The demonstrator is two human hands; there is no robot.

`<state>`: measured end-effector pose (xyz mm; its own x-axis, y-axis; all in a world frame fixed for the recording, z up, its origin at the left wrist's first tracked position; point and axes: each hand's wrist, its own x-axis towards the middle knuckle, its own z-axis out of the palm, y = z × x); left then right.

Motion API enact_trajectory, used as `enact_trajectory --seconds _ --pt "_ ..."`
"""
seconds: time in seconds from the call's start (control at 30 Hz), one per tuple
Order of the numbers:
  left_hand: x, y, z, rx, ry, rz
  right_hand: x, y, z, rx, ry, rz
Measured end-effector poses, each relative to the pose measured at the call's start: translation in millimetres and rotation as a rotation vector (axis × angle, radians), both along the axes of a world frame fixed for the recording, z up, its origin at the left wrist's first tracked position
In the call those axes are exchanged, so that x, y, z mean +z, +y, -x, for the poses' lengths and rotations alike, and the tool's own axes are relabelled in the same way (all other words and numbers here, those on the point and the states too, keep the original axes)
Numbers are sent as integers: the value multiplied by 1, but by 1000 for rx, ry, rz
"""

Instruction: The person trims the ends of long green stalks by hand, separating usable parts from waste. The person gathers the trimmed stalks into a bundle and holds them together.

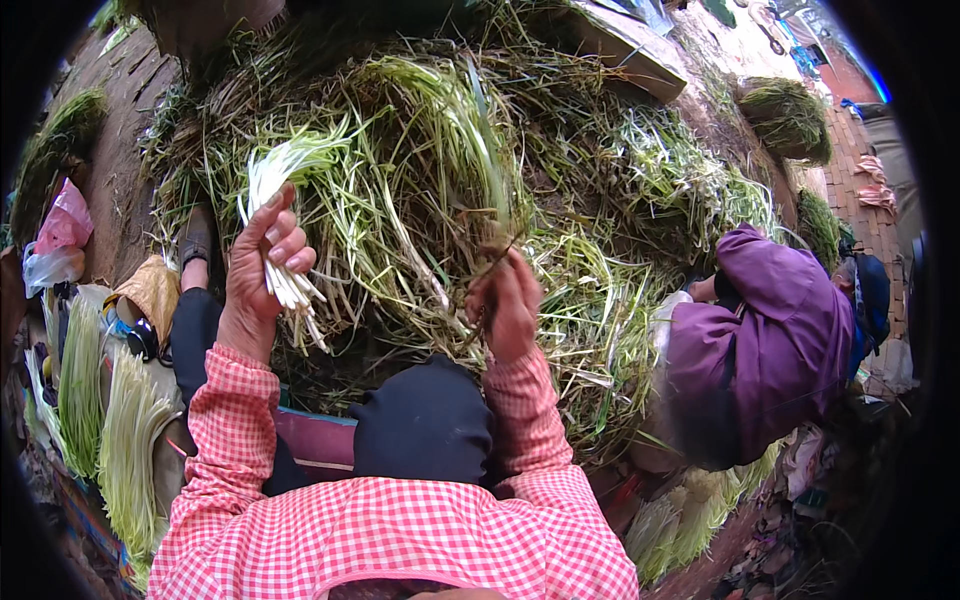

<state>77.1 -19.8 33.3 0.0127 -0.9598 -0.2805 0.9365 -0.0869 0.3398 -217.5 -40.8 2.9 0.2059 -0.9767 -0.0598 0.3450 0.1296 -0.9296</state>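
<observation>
In my left hand [259, 281] is a bunch of slender white-and-green stalks [289, 161], likely garlic chives. Their pale cut-looking ends stick out below my fingers. The fingertips of my right hand [510, 304] pinch a stalk with brown, withered matter [495, 247] at its base; a blurred green blade rises above it. Both hands are raised over a large heap of loose green and dry stalks [405, 225], which lies before me. The two hands are apart.
A person in a purple jacket [772, 337] bends over at the right. Trimmed stalks [131, 442] lie in bundles at left, with more pale bundles [682, 517] at lower right. A pink plastic bag [66, 217], a woven hat-like item [150, 289] and a board [630, 56] are around the heap.
</observation>
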Motion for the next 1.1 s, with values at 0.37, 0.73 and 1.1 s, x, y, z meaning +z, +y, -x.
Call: enact_trajectory --seconds 0.37,0.73,1.1 --pt "-18 -2 31 38 -249 -237 -63 22 -16 536 99 -311" --pt "-40 6 63 -22 -603 -390 -62 29 -20 587 214 -111" --pt "-59 13 79 -145 -904 -416 -38 25 -27 648 433 61"
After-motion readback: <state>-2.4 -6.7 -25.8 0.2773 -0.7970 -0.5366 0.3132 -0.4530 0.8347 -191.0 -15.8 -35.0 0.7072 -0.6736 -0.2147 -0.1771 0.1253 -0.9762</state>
